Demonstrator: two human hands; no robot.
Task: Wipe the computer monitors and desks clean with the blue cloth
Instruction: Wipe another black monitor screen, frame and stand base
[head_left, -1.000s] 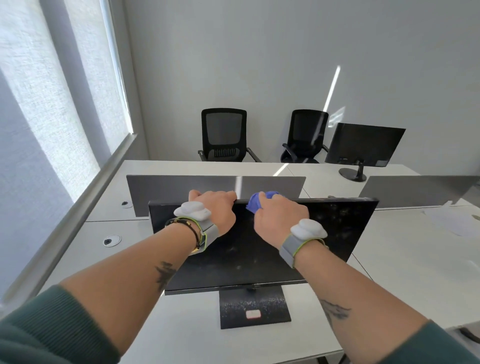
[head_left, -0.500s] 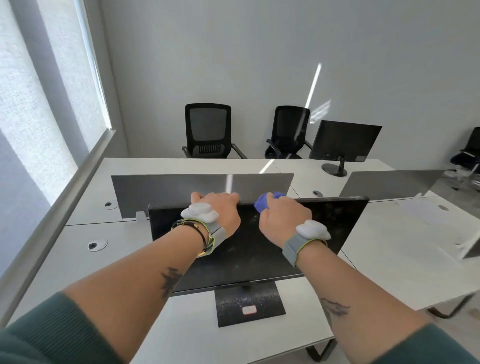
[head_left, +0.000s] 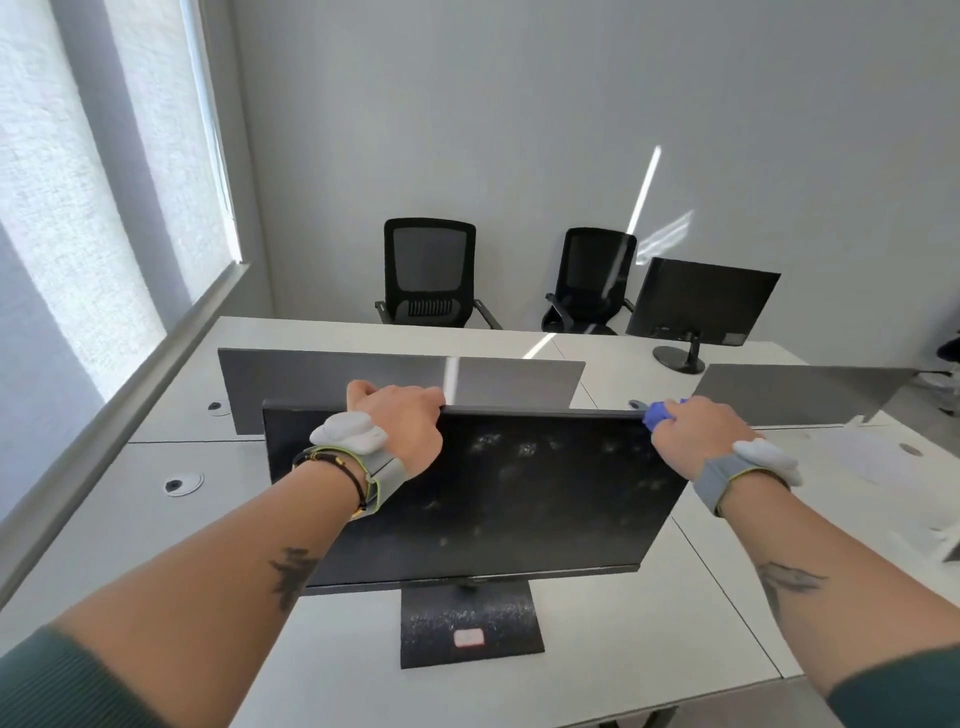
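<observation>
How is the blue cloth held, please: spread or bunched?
Bunched: the cloth is a small wad in the right hand atop the monitor.

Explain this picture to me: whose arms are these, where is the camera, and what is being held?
No robot here: these are a person's bare arms, filmed by one wide-angle camera worn on the head. The left hand grips the top edge of the near monitor, whose dark screen shows dusty smudges. The right hand holds a bunched blue cloth at that monitor's top right corner. The monitor stands on a white desk. Each wrist wears a white pod on a grey band, purpose unclear. Behind stand a grey divider, a second monitor and two black chairs.
</observation>
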